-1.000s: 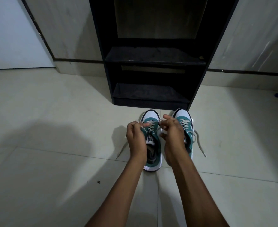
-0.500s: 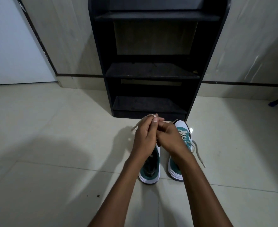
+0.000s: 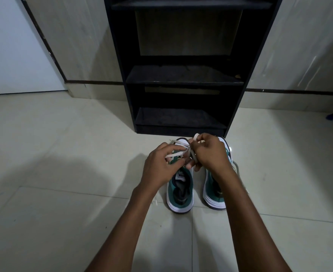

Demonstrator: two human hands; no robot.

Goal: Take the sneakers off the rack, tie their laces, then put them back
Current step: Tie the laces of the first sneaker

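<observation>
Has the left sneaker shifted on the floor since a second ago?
Cannot tell. The camera moved, yet the left sneaker sits just left of the same floor tile seam, toe toward the rack, as before.

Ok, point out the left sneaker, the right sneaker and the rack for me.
left sneaker (image 3: 179,201): head view, teal heel collar.
right sneaker (image 3: 213,200): head view, white heel sole.
rack (image 3: 181,77): head view, middle shelf board.

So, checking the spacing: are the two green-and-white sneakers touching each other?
Apart. The head view shows bare floor tile between the left sneaker and right sneaker.
</observation>
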